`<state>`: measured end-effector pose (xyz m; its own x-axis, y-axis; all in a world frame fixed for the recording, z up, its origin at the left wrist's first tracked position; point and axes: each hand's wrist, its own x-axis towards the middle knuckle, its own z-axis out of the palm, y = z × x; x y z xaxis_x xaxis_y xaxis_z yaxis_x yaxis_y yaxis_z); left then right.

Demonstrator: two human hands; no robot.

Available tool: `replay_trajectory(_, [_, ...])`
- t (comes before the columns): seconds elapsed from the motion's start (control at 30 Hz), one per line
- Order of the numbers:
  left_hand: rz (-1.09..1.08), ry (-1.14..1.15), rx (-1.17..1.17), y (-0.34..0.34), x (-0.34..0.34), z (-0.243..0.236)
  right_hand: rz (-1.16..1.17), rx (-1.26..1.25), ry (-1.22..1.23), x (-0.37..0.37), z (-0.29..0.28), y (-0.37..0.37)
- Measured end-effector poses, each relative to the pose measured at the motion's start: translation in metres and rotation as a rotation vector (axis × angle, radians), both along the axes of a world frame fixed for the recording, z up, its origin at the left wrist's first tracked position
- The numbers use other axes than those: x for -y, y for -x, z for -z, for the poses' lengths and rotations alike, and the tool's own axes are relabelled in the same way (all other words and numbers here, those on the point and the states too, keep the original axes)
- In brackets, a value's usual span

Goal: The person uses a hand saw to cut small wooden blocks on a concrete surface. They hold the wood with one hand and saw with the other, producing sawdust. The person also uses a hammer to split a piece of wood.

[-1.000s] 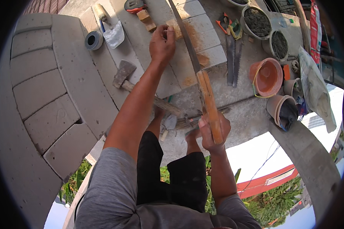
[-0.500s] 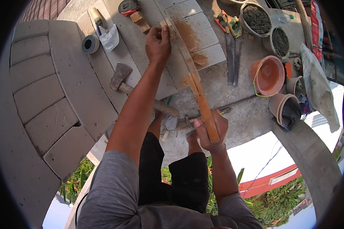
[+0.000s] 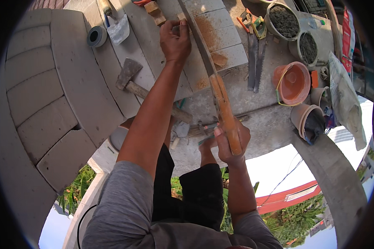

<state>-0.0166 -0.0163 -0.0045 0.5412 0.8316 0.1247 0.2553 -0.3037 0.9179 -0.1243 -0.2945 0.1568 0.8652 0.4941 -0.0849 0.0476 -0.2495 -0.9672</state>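
Observation:
My right hand (image 3: pixel 234 140) is wrapped round the wooden handle (image 3: pixel 227 112) of a machete. Its long dark blade (image 3: pixel 200 39) reaches forward and slightly left, over the grey blocks. Beside the blade, my left hand (image 3: pixel 175 43) has its thumb and fingers closed on a small wood piece (image 3: pixel 181 16); only the piece's pale top shows past the fingertips. To the right of the blade, a wood offcut (image 3: pixel 219 59) lies near reddish sawdust (image 3: pixel 204 31). Two wooden blocks (image 3: pixel 155 12) sit just beyond my left hand.
Left of my forearm lies a hammer (image 3: pixel 131 76), with a tape roll (image 3: pixel 97 36) and a trowel (image 3: pixel 118 30) farther off. Two handsaws (image 3: pixel 253 58) lie to the right. Beyond them stand mortar buckets (image 3: pixel 283 20), an orange bucket (image 3: pixel 293 85) and stacked pots (image 3: pixel 305 118).
The machete blade has turned from edge-on to showing more of its side. My left hand has shifted slightly right and its thumb has bent. The whole view has moved a little.

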Motion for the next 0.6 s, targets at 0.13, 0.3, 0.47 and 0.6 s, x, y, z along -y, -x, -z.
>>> replay_trajectory(0.13, [0.009,0.029,0.006,0.000,0.003,-0.005,0.031,0.003,-0.044,-0.004,-0.001,-0.002])
replay_trajectory(0.3, [0.005,0.174,0.014,-0.003,0.000,-0.005,0.032,-0.024,-0.041,-0.006,-0.005,-0.001])
replay_trajectory(0.47, [0.045,0.207,-0.040,-0.005,-0.001,-0.007,0.030,0.045,0.036,-0.003,-0.018,0.004])
replay_trajectory(0.6, [0.048,0.253,-0.015,-0.009,-0.006,-0.004,0.042,-0.018,0.066,0.008,-0.024,0.015])
